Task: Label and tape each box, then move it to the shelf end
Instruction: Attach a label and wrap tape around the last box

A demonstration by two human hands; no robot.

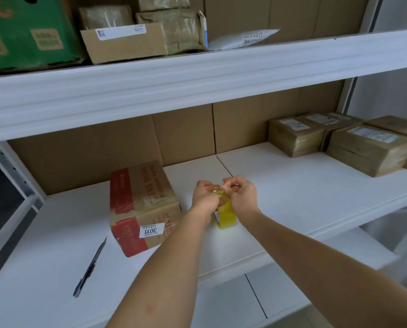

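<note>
Box in hand: a brown cardboard box with red printed bands [143,209] lies on the white middle shelf [292,197], left of centre, just beside the person's left forearm.
Label: a white sticker reading 3011 [152,230] is already on the box's near face — so the labelling step looks done for this one.
Tape: a yellowish roll of clear packing tape [226,215] stands on edge on the shelf between the two wrists, just right of the box.
Left hand: the left hand [206,195] has its fingers curled round the top of the roll, steadying it.
Right hand: the right hand [241,196] pinches at the roll's top edge with fingertips drawn together, apparently picking up the loose end of the tape — the end itself is too small to make out.
Cutter: a dark slim utility knife [90,268] lies on the shelf's near left part, well apart from the hands.
Finished stock: several brown taped parcels with white labels [344,140] sit grouped at the shelf's far right end.
Progress: by my reading, this box is labelled but fresh tape is not yet drawn across it; taping, cutting and carrying it to the right end remain.
</note>
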